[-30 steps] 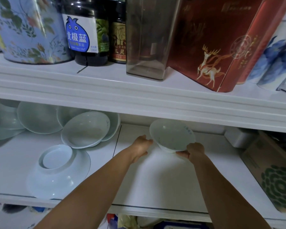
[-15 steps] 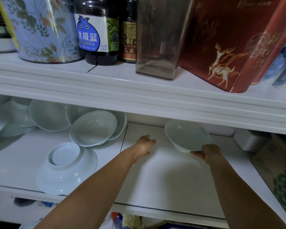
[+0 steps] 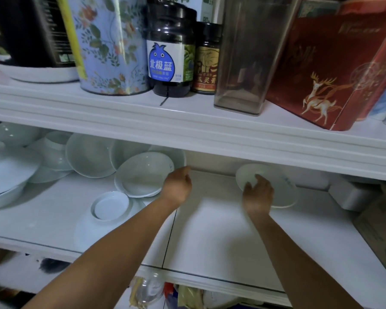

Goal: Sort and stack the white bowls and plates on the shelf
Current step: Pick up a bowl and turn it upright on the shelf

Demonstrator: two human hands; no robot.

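A white bowl [image 3: 283, 188] with a small blue mark sits upright at the back right of the lower shelf [image 3: 210, 233]. My right hand [image 3: 257, 194] lies over its near rim with the fingers spread. My left hand [image 3: 178, 184], fingers curled and holding nothing, is beside a tilted white bowl [image 3: 143, 172] that rests in a shallow plate. More white bowls [image 3: 89, 155] lean against the back wall. An upside-down bowl [image 3: 110, 205] sits on a white plate [image 3: 83, 230] near the front.
A large lidded white dish [image 3: 5, 175] fills the far left. A white box [image 3: 348, 195] and a cardboard carton [image 3: 383, 233] stand at the right. The upper shelf carries a floral tin [image 3: 107, 45], dark jars [image 3: 169, 52], a clear container [image 3: 243, 52] and a red box [image 3: 332, 63].
My right hand carried the bowl to the back right, set it on the shelf and loosened its grip. My left hand let go of the bowl and moved left toward the tilted bowls.
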